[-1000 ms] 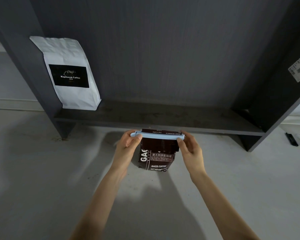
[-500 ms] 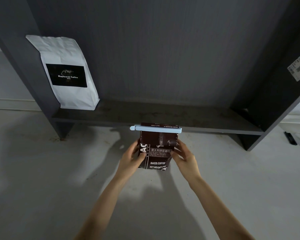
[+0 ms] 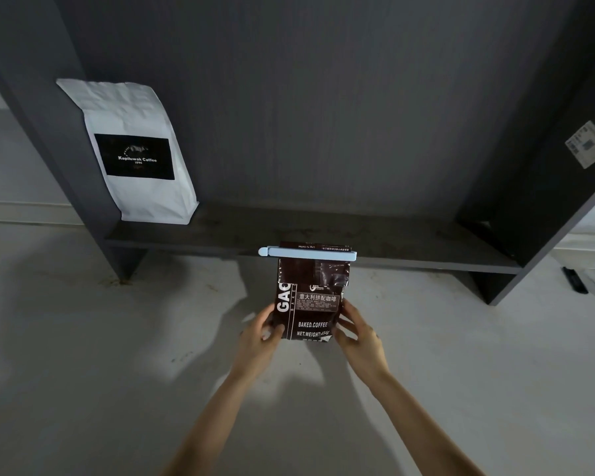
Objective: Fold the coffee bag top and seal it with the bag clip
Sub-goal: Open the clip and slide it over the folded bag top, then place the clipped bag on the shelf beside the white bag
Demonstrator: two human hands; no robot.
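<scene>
— Both hands on the lower sides of the coffee bag (image 3: 311,304), fingers curled round its edges. Left hand (image 3: 260,334) presses the left edge w/ thumb on the front face; right hand (image 3: 358,333) cups the right edge, fingers spread against the side.

— How are your arms?

— Both forearms bare, reaching fwd from the bottom of the view and converging on the bag. Wrists roughly straight, palms facing each other w/ the bag between.

— Where's the bag, and which way does it point?

— It's in front of me over the pale floor (image 3: 83,355), just before the low dark shelf (image 3: 392,242). Can't tell if its base touches the floor. Upright, long axis vertical, printed front towards me, folded top up.

— And the clip?

— Bag clip (image 3: 308,253) is light blue, clamped across the folded top. Its long axis runs horiz., left to right, crosswise to the bag; rounded end sticks out past the bag's left edge. Neither hand touches it.

— Count?

— 1 brown coffee bag in my hands, 1 clip, 2 hands. Also 1 white bag (image 3: 134,156) w/ a black label, standing upright at the left end of the shelf, well apart from mine. 1 small white sticker (image 3: 588,144) on the shelf unit's right side panel
</scene>
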